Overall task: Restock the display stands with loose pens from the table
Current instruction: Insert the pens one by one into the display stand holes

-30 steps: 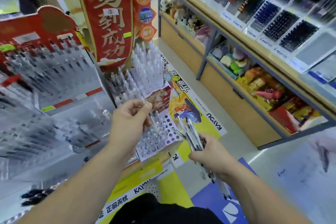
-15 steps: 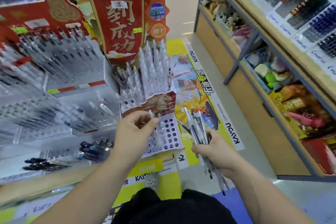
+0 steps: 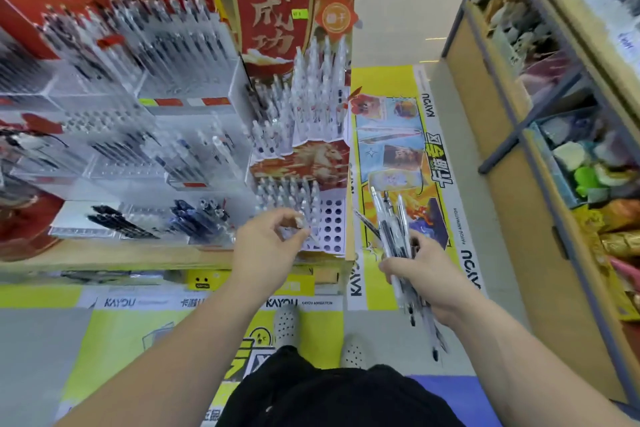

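Lowered since the earlier frame, the left hand (image 3: 273, 241) pinches one clear pen (image 3: 300, 219) between thumb and fingertips at the near rows of the holed stand (image 3: 331, 229). To the right, the right hand (image 3: 420, 272) grips a bundle of pens (image 3: 393, 218), fingers curled round it. Clear racks (image 3: 194, 156) at far left hold more pens.

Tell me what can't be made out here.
- Head view: whether the clear pen pinched by the left hand sits in the hole tray; fingers cover it.
- Head view: pen count in the bundle the right hand grips; pens overlap.
- Head view: labels on left racks; blurred.
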`<state>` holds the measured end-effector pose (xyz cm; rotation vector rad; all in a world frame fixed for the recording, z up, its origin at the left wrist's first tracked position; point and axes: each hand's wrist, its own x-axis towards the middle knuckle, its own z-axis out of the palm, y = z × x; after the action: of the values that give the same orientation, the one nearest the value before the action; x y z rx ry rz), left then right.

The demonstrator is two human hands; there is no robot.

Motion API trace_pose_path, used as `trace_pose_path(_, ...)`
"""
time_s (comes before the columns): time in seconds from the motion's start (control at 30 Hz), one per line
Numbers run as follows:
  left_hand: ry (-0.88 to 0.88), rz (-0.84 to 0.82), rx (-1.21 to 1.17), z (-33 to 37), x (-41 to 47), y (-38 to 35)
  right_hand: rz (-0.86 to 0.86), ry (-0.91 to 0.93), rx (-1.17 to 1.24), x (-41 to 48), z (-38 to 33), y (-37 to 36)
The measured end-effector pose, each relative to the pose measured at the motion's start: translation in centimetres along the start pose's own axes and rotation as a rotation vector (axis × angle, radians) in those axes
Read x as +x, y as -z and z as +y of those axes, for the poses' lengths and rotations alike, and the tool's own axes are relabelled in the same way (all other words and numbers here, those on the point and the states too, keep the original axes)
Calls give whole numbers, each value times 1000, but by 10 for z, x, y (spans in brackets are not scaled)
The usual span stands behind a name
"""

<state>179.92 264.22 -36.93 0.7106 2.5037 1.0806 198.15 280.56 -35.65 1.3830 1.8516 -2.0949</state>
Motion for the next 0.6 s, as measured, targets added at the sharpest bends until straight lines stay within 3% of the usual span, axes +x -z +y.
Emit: trace_pose_path(0.6, -146, -144, 420, -9, 11, -16, 9, 3, 32, 10, 10, -5)
